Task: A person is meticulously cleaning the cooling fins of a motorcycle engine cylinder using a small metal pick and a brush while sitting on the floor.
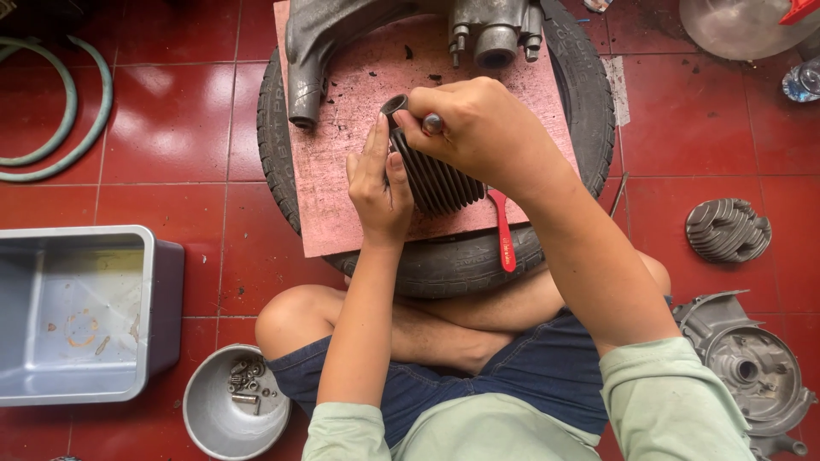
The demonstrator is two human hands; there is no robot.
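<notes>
Both hands work at a dark ribbed metal cylinder (434, 175) lying mid-board on a reddish wooden board (333, 196): the left hand (378, 183) rests flat and open against its side, the right hand (478, 128) curls closed around its top end. Nearer, on the glossy red tiled floor (171, 119), stand a round metal bowl of bolts (232, 411) and a grey plastic tub (81, 312). Beneath the board lies a black rubber tyre (444, 265); at its far edge a grey cast engine casing (410, 34).

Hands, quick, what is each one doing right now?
Left hand: open, flat against the finned cylinder.
Right hand: closed, gripping the cylinder's top end.
</notes>
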